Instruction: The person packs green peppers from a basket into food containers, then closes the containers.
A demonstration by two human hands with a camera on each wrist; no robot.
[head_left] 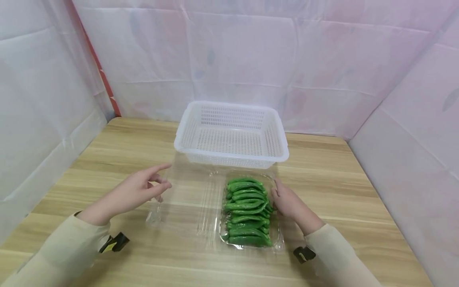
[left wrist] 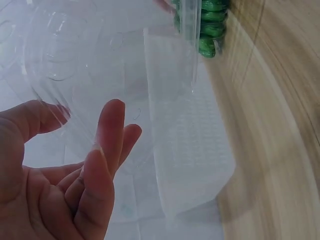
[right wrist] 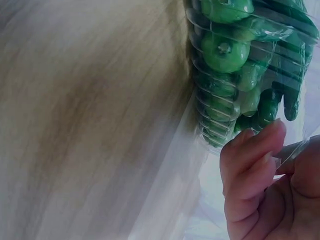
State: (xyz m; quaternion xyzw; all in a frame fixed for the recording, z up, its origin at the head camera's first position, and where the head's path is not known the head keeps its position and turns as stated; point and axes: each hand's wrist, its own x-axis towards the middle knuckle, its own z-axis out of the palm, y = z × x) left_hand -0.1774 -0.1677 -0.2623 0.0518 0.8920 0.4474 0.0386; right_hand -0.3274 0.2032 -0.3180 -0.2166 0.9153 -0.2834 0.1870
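A clear plastic clamshell box (head_left: 280, 235) stands with its lid (head_left: 183, 199) folded open to the left. Green peppers (head_left: 247, 211) lie stacked in rows inside it. My right hand (head_left: 287, 201) pinches the box's right rim between thumb and fingers; in the right wrist view the fingers (right wrist: 255, 170) bend at the rim beside the peppers (right wrist: 225, 52). At the lid's left edge is my left hand (head_left: 138, 189), its index finger extended and thumb spread apart. The left wrist view shows its fingers (left wrist: 111, 130) touching the transparent lid (left wrist: 115, 65), with a wide gap to the thumb.
Behind the box stands a white perforated plastic basket (head_left: 229, 154), with nothing in it. Everything rests on a wood-grain table (head_left: 340, 187). Pale patterned cloth (head_left: 244, 56) hangs behind and along both sides.
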